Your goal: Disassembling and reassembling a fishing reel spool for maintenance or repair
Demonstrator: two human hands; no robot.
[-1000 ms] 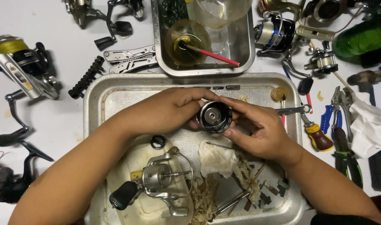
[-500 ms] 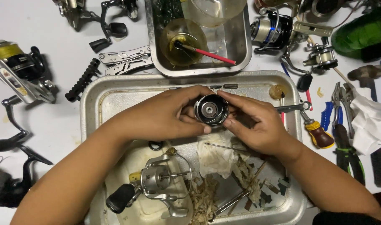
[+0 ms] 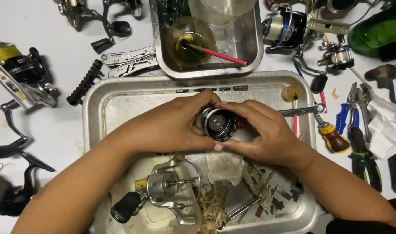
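A round black and silver metal reel spool [image 3: 218, 124] is gripped between the left hand [image 3: 172, 125] and the right hand [image 3: 263, 132], the fingers of both curled around its sides above a large dented metal tray [image 3: 120, 99]. Just below the hands, a silver spinning reel body with a black knob [image 3: 163, 193] is laid in the tray. Beyond the right hand, an orange-handled screwdriver [image 3: 332, 136] is seen.

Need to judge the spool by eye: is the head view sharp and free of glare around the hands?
Head view: spool sharp between left hand and right hand; soft glare on the metal tray rim, not on the spool; hands cast faint shadows below; edges slightly bowed.
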